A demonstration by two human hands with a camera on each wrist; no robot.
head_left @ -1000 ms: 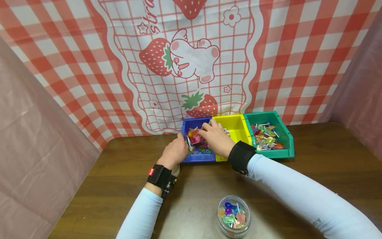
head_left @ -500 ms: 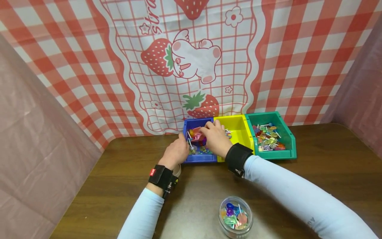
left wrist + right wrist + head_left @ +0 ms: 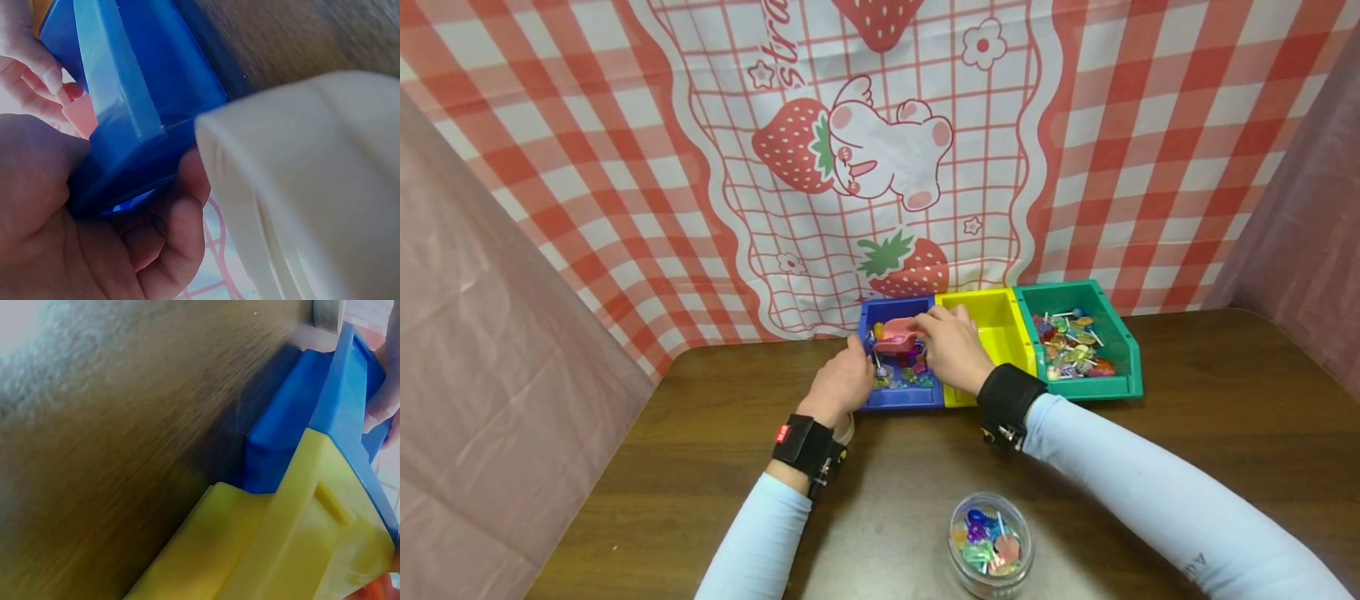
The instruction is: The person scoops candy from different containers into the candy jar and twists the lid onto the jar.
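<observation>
My left hand (image 3: 841, 379) grips the left wall of the blue bin (image 3: 901, 400); in the left wrist view the thumb side and the curled fingers lie on either side of that wall. Over the same bin, my right hand (image 3: 957, 350) holds a pink scoop (image 3: 895, 335) by its right end, partly hidden by the fingers. Colourful small candy-like pieces and stick-ended pieces (image 3: 910, 375) lie in the blue bin below the scoop. In the right wrist view the yellow bin hides most of the right hand.
The yellow bin (image 3: 1002, 325) adjoins the blue one, then a green bin (image 3: 1090, 389) with mixed colourful pieces. A clear jar (image 3: 1028, 552) of similar pieces stands in front on the wooden table (image 3: 700, 467). A cream rounded object (image 3: 312, 162) stands beside my left wrist.
The pink scoop has come up and shows more fully above the pieces in the blue bin. My right hand has shifted slightly; my left hand stays at the bin's wall.
</observation>
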